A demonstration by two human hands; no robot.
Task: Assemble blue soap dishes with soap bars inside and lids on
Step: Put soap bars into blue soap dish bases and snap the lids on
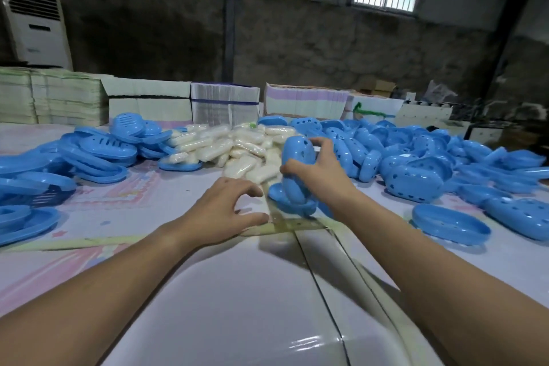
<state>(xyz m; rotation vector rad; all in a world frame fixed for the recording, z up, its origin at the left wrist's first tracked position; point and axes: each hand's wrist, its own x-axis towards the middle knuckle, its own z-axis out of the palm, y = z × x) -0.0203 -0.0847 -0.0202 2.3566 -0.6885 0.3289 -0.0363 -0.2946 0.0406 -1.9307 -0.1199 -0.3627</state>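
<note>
Mid-assembly, by the look of it: right hand (318, 169) gripping a perforated blue dish part (297, 166), held on edge, fingers curled over its top and thumb at its side, directly above a shallow blue tray (277, 196) lying on the table (237, 291) at about twelve o'clock of the work area. Left hand (225, 208) hovering low at eleven o'clock, fingers spread and loosely bent, holding nothing, just short of the wrapped soap bars (237, 148) heaped beyond. Probably next: tipping the held part flat, seating it on the tray, then taking a bar with the free hand. Slotted blue lids (98, 154) piled at nine to ten o'clock; more perforated parts (416, 163) crowding two o'clock, close to the right forearm and easily knocked. Stacked cartons (148, 104) along the far edge.
</note>
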